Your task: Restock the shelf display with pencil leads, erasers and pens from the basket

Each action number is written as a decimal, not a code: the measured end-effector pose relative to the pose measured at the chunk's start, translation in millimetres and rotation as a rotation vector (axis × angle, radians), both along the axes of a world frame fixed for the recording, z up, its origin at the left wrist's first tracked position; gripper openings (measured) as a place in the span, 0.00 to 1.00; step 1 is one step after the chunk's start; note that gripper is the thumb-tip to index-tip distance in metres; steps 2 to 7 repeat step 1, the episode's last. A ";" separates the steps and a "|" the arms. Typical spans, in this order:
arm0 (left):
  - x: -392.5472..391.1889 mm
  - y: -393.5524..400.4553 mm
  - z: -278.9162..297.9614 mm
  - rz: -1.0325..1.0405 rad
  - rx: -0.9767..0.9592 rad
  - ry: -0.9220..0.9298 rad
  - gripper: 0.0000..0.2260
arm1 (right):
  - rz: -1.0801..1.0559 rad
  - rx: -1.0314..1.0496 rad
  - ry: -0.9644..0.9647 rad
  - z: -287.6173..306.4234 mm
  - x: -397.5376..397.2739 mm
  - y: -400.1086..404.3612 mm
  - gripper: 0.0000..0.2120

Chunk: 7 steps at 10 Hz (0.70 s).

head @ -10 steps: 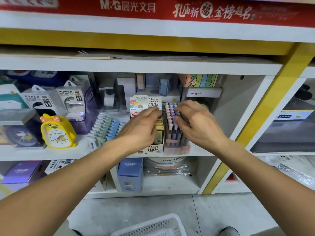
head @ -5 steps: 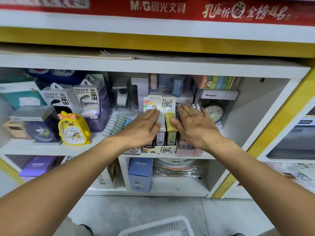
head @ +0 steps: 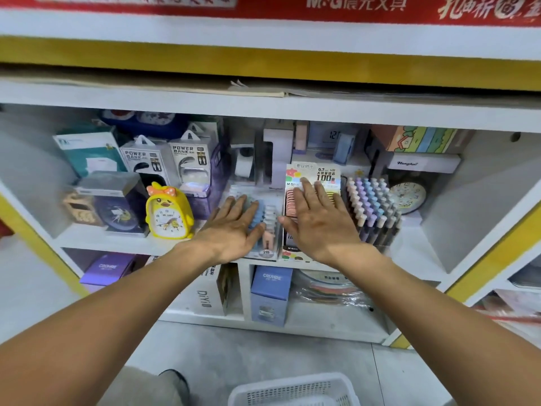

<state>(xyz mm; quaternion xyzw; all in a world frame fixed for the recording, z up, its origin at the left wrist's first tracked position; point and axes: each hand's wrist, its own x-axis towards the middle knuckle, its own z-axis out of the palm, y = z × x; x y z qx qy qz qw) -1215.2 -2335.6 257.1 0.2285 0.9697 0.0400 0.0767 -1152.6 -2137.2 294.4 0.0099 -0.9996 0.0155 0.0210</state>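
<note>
Resting flat with fingers spread, the left hand (head: 234, 227) lies on the lead tray (head: 268, 230), the right hand (head: 319, 218) on the lead box (head: 328, 177) beside it. Pens (head: 371, 206) stand upright farther right; the basket (head: 295, 389) sits near, on the floor.

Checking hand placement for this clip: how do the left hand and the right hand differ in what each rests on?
The left hand lies flat on the 2B lead display; the right hand lies flat on the 0.7 lead display beside it. The right hand reaches further back, its fingertips at the header card; the left hand stops short of its box's back. Both are open, palms down, gripping nothing.
</note>
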 end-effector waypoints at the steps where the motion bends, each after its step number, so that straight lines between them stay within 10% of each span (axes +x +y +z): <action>1: -2.0 -0.7 1.3 0.013 0.006 0.021 0.29 | -0.007 0.007 0.008 -1.9 -0.8 -3.7 0.37; 7: -2.0 -0.7 1.3 0.013 0.006 0.021 0.29 | -0.007 0.007 0.008 -1.9 -0.8 -3.7 0.37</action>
